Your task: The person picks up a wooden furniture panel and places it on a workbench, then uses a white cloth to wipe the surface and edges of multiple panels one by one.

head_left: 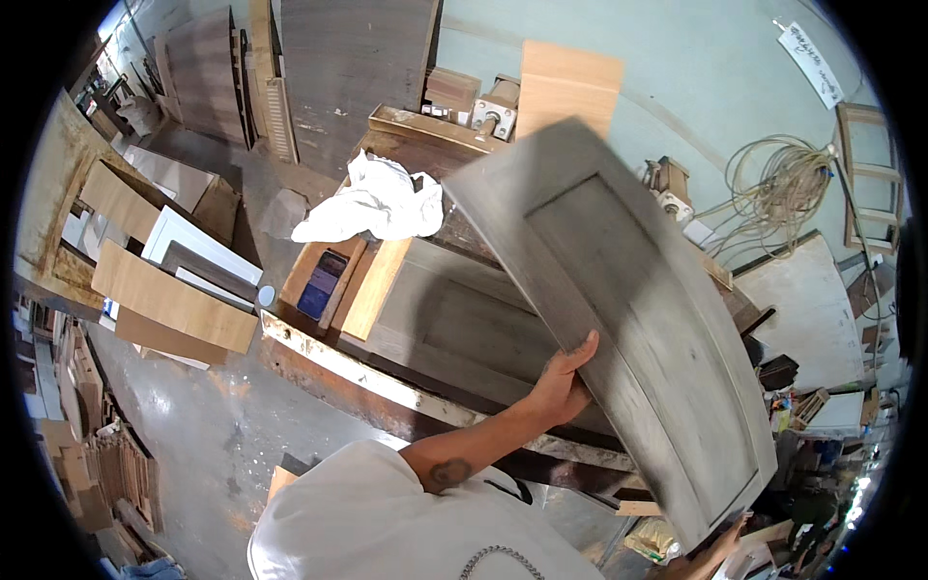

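Head view: your left hand (561, 382) grips grey door panel (619, 319) by left edge, lifted tilted above second panel (454, 324) lying on tabletop (319, 353); right hand (720, 541) at lower corner, grip unclear. Not yet set down.

A cabinet door (628, 319) is held tilted above a workbench (387, 382), with the left hand (564, 382) gripping its left edge and the right hand (720, 541) at its lower corner. Beneath it, another door panel (454, 324) lies flat on the bench. Left of that panel lie a wooden strip (375, 287) and a sanding block (322, 283). Behind them sits a crumpled cloth (372, 200). A coil of cable (773, 188) hangs on the wall to the right.
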The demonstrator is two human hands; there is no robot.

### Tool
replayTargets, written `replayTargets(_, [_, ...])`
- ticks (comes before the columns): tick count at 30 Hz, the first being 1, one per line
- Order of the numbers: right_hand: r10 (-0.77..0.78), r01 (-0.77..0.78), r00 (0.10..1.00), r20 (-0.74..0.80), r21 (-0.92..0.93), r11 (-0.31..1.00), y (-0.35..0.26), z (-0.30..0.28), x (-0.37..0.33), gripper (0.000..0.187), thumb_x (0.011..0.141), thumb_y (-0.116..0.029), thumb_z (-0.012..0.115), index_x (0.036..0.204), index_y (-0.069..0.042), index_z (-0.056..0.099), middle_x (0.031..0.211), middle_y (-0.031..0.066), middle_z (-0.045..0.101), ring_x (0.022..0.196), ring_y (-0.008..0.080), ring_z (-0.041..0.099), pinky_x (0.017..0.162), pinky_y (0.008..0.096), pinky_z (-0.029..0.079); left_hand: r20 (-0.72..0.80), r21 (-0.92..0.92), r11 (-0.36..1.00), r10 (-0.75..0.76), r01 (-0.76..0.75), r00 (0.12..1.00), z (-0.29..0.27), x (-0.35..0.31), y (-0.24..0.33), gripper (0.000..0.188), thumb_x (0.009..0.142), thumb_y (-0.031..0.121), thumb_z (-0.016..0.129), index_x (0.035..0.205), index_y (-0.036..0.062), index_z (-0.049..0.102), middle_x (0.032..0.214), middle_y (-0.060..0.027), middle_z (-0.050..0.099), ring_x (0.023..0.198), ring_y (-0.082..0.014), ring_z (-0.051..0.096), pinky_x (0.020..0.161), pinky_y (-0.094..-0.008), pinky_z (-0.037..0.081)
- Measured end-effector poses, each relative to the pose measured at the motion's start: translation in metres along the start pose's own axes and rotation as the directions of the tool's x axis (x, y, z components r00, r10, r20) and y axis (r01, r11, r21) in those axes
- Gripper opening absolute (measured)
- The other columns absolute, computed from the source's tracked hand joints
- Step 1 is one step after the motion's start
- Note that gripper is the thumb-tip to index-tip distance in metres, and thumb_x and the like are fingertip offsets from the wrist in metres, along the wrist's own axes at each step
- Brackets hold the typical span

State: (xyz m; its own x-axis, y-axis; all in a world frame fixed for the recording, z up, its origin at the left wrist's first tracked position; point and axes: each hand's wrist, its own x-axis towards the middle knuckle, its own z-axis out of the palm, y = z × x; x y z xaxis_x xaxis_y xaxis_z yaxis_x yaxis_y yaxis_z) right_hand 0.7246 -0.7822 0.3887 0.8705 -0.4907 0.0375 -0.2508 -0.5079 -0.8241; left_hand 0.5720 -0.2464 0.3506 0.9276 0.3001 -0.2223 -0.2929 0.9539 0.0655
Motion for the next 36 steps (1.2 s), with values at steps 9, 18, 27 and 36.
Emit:
replayTargets(9, [-0.502,0.574,0.778,0.376,-0.102,0.813,-0.052,0.246,0.199,0.05,0.091,-0.034,0.054,0.115,0.009,0.055,0.113,0.0141,0.06,0.103,0.021,0.054,0.092,0.0329,0.04,-0.179,-0.028,0.986,-0.166,0.164,0.97,-0.087,0.123,-0.008,0.06,0.093,0.034,0.051,0.135,-0.0001,0.027,0.137,-0.0146,0.035,0.125,-0.0281,0.038,0.108,-0.0426,0.033])
replayTargets(18, [-0.276,0.597,0.751,0.6,-0.439,0.671,-0.078,0.491,0.289,0.075,0.084,-0.066,0.045,0.094,0.006,0.064,0.076,0.0169,0.061,0.072,0.0268,0.054,0.076,0.0405,0.041,-0.384,0.186,0.91,-0.279,0.369,0.88,-0.121,0.222,0.031,0.057,0.095,0.045,0.04,0.123,-0.0047,0.042,0.117,-0.0213,0.054,0.106,-0.0282,0.056,0.092,-0.0407,0.048])
replayTargets(27, [-0.38,0.772,0.629,0.678,-0.483,0.413,-0.018,0.56,0.248,0.071,0.083,-0.064,0.048,0.118,-0.003,0.058,0.113,0.0231,0.056,0.11,0.037,0.05,0.096,0.0441,0.037,-0.271,0.927,0.338,0.302,0.163,0.914,-0.123,0.242,0.163,0.056,0.091,0.047,0.049,0.104,-0.0057,0.059,0.091,-0.0176,0.066,0.082,-0.0245,0.066,0.076,-0.0353,0.052])
replayTargets(36, [-0.282,0.63,0.771,0.571,-0.619,0.469,-0.031,0.566,0.171,0.091,0.078,-0.069,0.048,0.134,0.003,0.039,0.136,0.0255,0.039,0.127,0.0393,0.035,0.105,0.0464,0.029,0.096,0.424,-0.63,0.745,0.65,0.66,-0.21,0.265,0.261,0.084,0.083,0.056,0.053,0.141,0.0042,0.022,0.144,-0.0242,0.02,0.134,-0.0384,0.018,0.107,-0.0523,0.015])
